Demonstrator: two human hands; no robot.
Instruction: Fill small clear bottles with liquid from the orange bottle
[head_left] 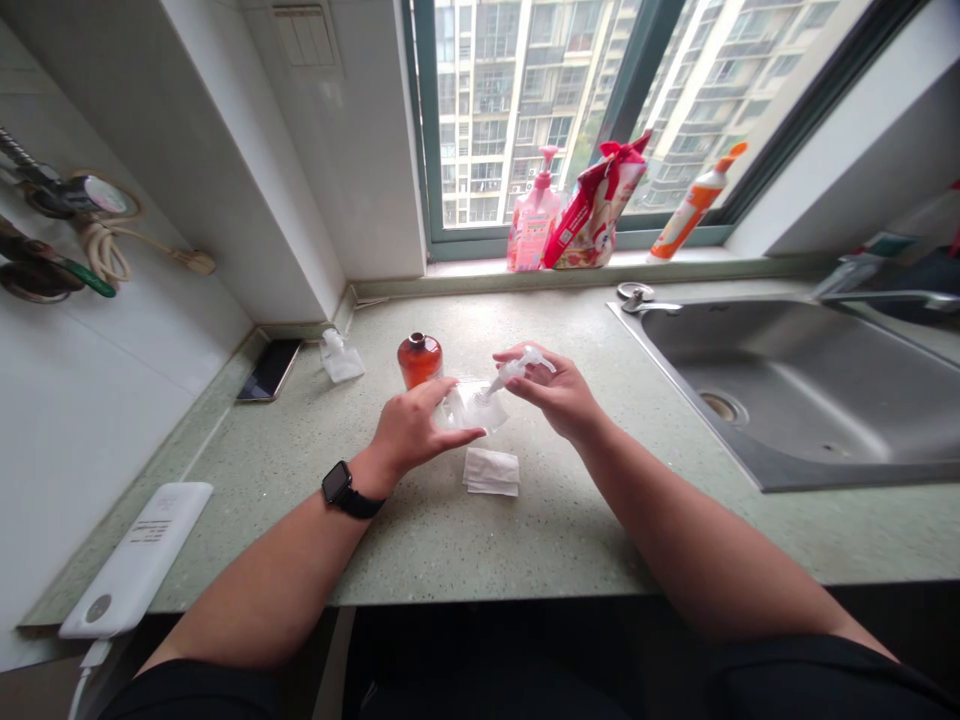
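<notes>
- One folded tissue (493, 472) lies nearest.
- Left hand (411, 428) curls half-closed around the clear bottle (486, 412), centre; best held steady.
- Right hand (556, 393) pinches the pump (517, 368); keep both aligned.
- Amber bottle (420, 362) stands beyond, left; avoid knocking it.

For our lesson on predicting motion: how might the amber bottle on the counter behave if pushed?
The amber bottle could tip if pushed near its narrow neck, since it stands upright. Once on its side, it might roll, as its body looks round. Its glossy surface suggests it may feel slippery; its weight can't be told.
</notes>
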